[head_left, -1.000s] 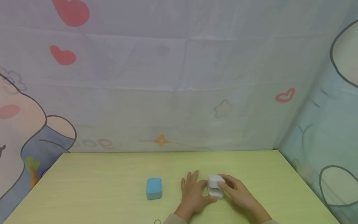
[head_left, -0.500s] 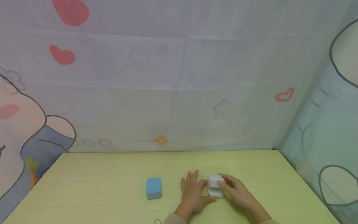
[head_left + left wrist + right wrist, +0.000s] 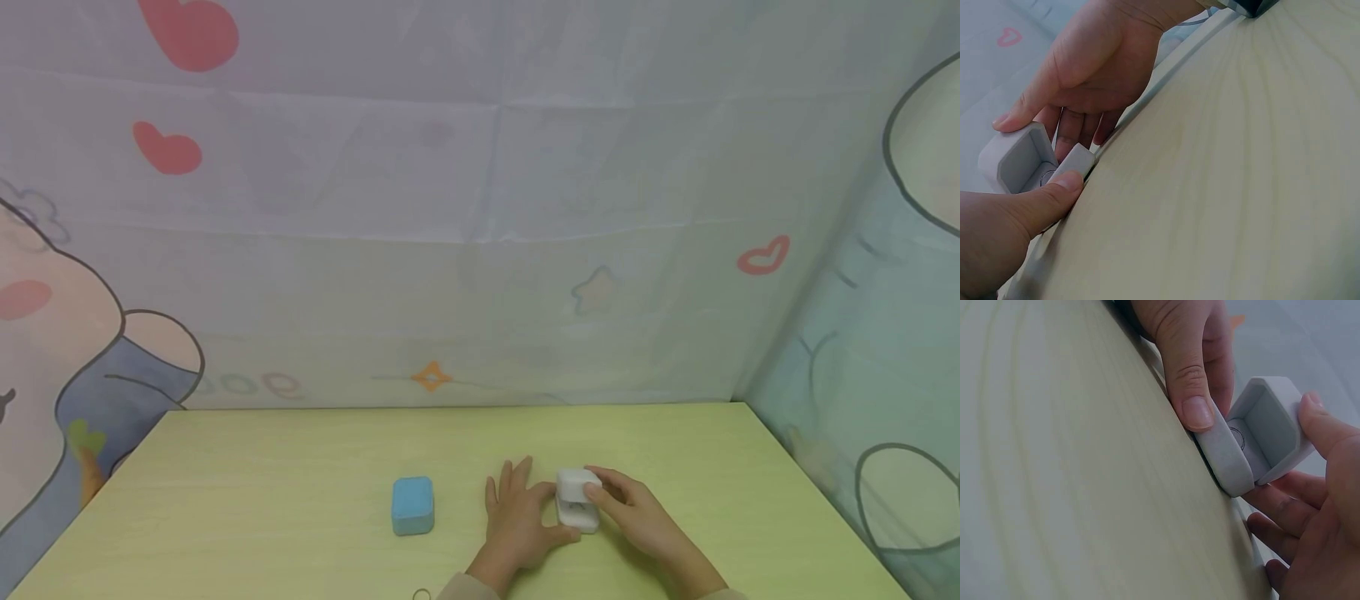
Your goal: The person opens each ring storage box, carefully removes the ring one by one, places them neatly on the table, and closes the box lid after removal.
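Head view: white box between hands, touching both; left hand pinches its base; right hand grips the raised lid; box opens toward the person.

On the pale wood-grained table lie a blue box, an open white box and a thin ring.

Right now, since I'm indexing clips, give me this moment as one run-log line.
left hand: pinches white box base | right hand: holds its raised lid | ring: inside | blue box: on table
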